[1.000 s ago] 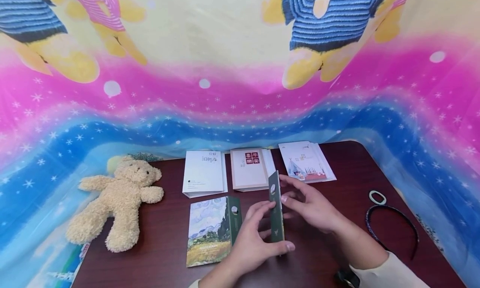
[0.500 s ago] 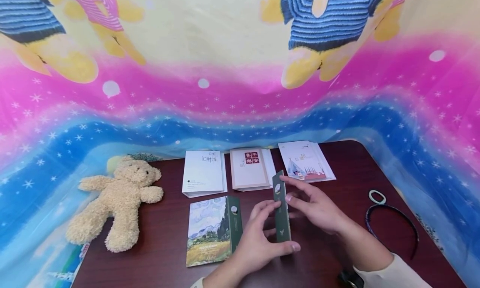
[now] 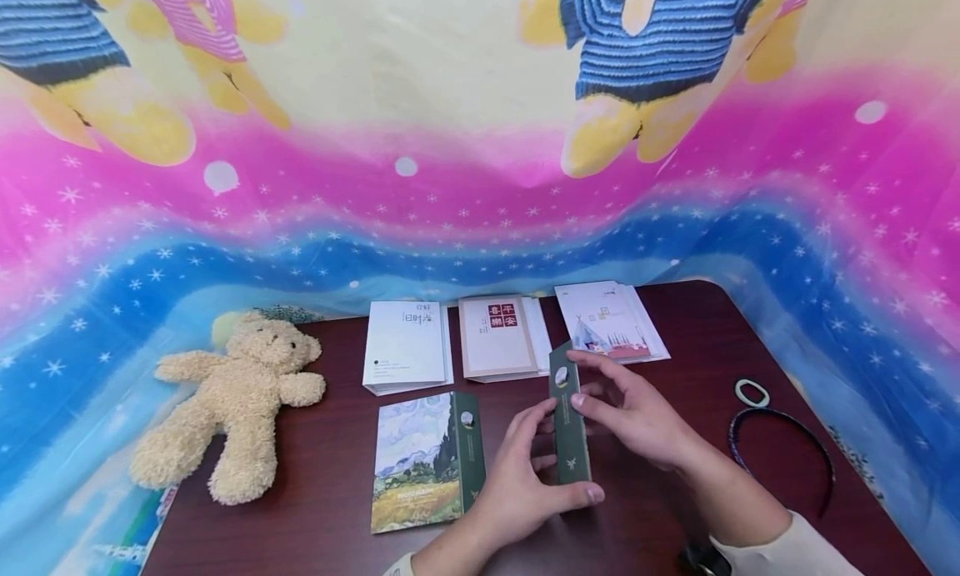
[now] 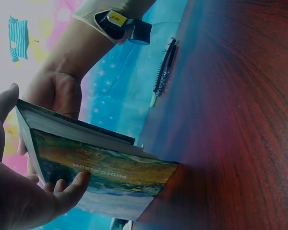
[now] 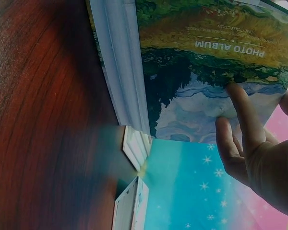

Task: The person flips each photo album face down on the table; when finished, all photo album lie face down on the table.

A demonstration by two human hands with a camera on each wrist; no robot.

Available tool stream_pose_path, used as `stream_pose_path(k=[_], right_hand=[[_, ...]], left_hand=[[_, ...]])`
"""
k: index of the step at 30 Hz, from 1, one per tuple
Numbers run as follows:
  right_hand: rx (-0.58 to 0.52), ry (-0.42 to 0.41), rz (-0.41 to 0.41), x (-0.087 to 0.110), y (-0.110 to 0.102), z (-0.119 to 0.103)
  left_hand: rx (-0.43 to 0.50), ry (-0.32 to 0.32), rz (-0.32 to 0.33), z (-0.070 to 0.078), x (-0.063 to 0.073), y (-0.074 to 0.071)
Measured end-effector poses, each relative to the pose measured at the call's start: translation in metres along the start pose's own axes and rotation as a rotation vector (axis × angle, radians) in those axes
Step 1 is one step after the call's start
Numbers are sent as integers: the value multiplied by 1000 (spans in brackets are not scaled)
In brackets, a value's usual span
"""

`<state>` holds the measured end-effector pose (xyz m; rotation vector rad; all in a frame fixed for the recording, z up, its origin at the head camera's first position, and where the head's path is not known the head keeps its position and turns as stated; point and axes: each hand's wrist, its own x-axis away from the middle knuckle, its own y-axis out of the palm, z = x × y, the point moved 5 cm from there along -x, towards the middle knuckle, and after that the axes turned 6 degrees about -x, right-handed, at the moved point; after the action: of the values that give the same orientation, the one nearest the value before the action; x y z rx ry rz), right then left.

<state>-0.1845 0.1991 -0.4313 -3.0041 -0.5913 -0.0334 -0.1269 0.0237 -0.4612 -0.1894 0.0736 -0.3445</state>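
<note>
Between my two hands a photo album stands on edge, its dark green spine facing up toward me. My left hand grips it from the left, thumb across the near end and fingers on the left cover. From the right, my right hand holds the far end, its fingertips against the spine edge and the other cover. The right wrist view shows its landscape-painted cover lettered PHOTO ALBUM, with fingers touching it. White page edges show in the left wrist view. A matching album lies flat to the left.
Three light-coloured albums line the back: a white one, a beige one with red squares and a white illustrated one. A teddy bear lies at left. A headband and a pale oval ring lie at right.
Both hands have shifted the held album a little to the right. It has turned so that more of its green spine shows. The other things have stayed put.
</note>
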Motion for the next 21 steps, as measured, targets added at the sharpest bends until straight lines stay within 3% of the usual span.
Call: stream_pose_path(k=[8, 14, 21], right_hand=[[16, -2, 19, 5, -4, -2], [-34, 7, 19, 6, -8, 0], [-42, 5, 52, 8, -13, 1]], left_hand=[[16, -31, -45, -10, -2, 4], [8, -5, -54, -14, -4, 7], [-47, -15, -57, -16, -4, 8]])
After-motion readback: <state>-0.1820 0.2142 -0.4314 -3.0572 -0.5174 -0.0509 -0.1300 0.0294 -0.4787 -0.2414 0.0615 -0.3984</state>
